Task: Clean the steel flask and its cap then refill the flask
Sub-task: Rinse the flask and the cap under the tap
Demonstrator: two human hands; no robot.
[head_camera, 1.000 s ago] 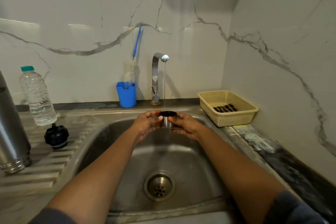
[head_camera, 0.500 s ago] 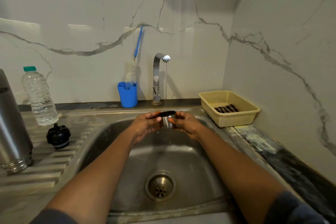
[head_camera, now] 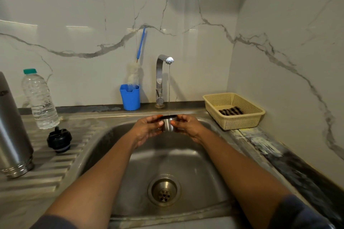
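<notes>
Barely anything has shifted since half a second ago: both hands stay put over the sink with the cap under the running water, maybe a hair further left. The left hand (head_camera: 147,128) and the right hand (head_camera: 188,126) each pinch the cap (head_camera: 168,123) from their own side, fingertips curled round its steel wall and black rim. It's held upright, open side up, and the thin stream of water (head_camera: 169,89) from the tap (head_camera: 160,78) drops straight into it.

Below the hands is the steel sink (head_camera: 201,165), with its drain (head_camera: 164,190) near the front.

Off to the left on the ribbed drainboard (head_camera: 55,165), the steel flask (head_camera: 13,126) stands with its ringed end down, partly cut off by the edge of the view. Just right of it sits the black stopper (head_camera: 59,139), and behind that a clear plastic bottle (head_camera: 40,100) with a green lid.

At the back wall, a blue holder (head_camera: 130,98) stands just left of the tap, with a bottle brush (head_camera: 134,74) sticking up out of it.

On the right, a cream basket (head_camera: 242,121) sits on the counter with a striped cloth (head_camera: 230,111) inside.
</notes>
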